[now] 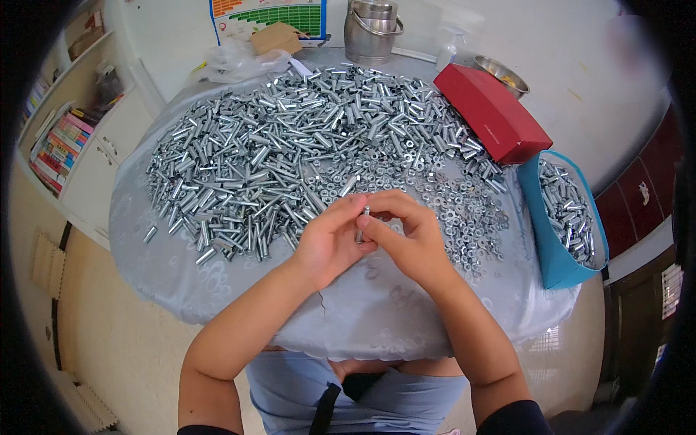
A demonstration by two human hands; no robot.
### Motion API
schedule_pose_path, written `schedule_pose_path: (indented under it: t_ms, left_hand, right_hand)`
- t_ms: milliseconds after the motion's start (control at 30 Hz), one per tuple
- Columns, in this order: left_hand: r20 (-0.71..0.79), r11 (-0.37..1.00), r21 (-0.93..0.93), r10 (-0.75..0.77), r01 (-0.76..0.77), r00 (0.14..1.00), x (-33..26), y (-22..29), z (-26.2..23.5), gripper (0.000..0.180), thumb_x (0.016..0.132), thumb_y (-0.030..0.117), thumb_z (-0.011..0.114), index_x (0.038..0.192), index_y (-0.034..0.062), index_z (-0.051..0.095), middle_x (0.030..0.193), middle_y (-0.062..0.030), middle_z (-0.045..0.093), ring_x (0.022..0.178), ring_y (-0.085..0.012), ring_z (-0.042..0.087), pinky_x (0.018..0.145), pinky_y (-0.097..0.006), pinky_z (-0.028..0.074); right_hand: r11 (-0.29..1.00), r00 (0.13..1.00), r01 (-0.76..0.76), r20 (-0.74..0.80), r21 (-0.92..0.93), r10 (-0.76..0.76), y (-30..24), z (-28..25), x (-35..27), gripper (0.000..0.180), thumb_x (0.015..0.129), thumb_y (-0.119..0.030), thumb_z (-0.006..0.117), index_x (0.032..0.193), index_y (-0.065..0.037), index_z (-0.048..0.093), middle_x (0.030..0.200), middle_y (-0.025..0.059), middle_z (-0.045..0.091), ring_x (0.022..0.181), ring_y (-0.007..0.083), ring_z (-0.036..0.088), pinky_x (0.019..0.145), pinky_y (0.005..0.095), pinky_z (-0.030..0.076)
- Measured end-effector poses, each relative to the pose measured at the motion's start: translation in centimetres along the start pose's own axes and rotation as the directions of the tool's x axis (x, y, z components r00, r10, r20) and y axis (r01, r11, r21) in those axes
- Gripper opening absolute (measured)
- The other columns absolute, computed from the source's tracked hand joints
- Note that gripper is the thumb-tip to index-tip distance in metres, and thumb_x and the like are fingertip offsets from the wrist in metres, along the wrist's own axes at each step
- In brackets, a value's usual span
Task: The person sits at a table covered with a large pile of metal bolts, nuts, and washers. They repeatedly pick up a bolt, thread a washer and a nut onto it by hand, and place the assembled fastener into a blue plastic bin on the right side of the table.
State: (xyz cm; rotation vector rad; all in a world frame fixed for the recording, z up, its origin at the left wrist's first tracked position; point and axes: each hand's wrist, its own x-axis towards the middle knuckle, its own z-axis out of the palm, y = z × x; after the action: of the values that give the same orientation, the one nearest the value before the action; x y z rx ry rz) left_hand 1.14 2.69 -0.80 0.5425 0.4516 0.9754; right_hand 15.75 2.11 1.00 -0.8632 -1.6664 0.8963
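Above the near middle of the table, my left hand (322, 243) and my right hand (413, 243) meet around a small silver bolt (367, 210). The left fingers are closed about its lower part. At its top end my right thumb and forefinger pinch together; whether a nut sits there is too small to tell. Just beyond my hands lie loose washers and nuts (457, 221). A wide heap of silver metal sleeves and bolts (246, 159) spreads behind and to the left.
At the right edge stands a teal fabric bin (562, 264) full of metal bolts. A red box (493, 112) lies behind it, near a steel bowl (507, 78). Along the back are a lidded steel pail (368, 36) and a clear plastic bag (243, 65). A grey cloth (384, 326) covers the table.
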Motion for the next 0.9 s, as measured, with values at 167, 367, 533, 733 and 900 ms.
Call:
schedule_pose_path:
  t_ms: [167,367,533,733,900]
  left_hand:
    - [0.023,0.981,0.195,0.02,-0.024,1.0,0.1,0.3,0.8,0.028,0.09,0.031,0.055,0.104,0.0069,0.048,0.08,0.0008,0.047,0.064,-0.0062,0.041,0.056,-0.021,0.035]
    - [-0.001,0.938,0.345,0.01,-0.009,1.0,-0.5,0.6,1.3,0.032,0.091,0.036,0.053,0.101,0.0065,0.047,0.071,0.0027,0.043,0.052,-0.0035,0.032,0.046,-0.019,0.027]
    - [0.061,0.865,0.5,0.026,-0.053,0.998,-0.8,0.9,1.7,0.034,0.093,0.043,0.044,0.088,0.0088,0.048,0.061,0.0056,0.033,0.047,-0.0041,0.027,0.042,-0.02,0.021]
    - [0.053,0.824,0.562,0.044,-0.066,0.998,-0.7,0.3,1.4,0.038,0.094,0.041,0.042,0.084,0.0064,0.052,0.056,0.0066,0.036,0.045,-0.0028,0.027,0.04,-0.019,0.022]
    - [0.107,0.821,0.565,0.023,-0.08,0.994,-0.7,-0.8,0.9,0.038,0.095,0.042,0.039,0.077,0.0092,0.045,0.061,0.0063,0.031,0.051,-0.0039,0.026,0.045,-0.02,0.021]
  right_hand:
    - [0.895,0.972,-0.227,0.025,0.384,0.235,0.4,-0.6,0.1,0.017,0.076,-0.004,0.066,0.092,0.001,0.065,0.094,0.007,0.063,0.08,0.0135,0.06,0.071,0.0255,0.047]
    - [0.857,0.931,-0.365,0.118,0.362,0.347,-0.4,-1.9,0.5,0.014,0.077,-0.002,0.066,0.091,0.0,0.065,0.091,0.007,0.065,0.081,0.0132,0.061,0.074,0.0254,0.048]
    - [0.838,0.936,-0.351,0.132,0.418,0.326,-1.2,-2.9,0.8,0.014,0.077,-0.003,0.067,0.091,0.0,0.065,0.09,0.0082,0.065,0.082,0.014,0.061,0.075,0.0257,0.048]
    - [0.978,0.972,-0.209,0.099,-0.026,0.211,-2.9,-3.9,0.3,0.017,0.075,-0.007,0.069,0.091,-0.003,0.067,0.092,0.0084,0.063,0.087,0.0192,0.059,0.079,0.0301,0.046]
    - [0.664,0.947,0.181,0.312,-0.725,0.082,-2.1,-8.8,-0.7,0.021,0.07,-0.018,0.072,0.089,-0.01,0.07,0.091,0.0087,0.06,0.096,0.0262,0.053,0.085,0.0349,0.042]
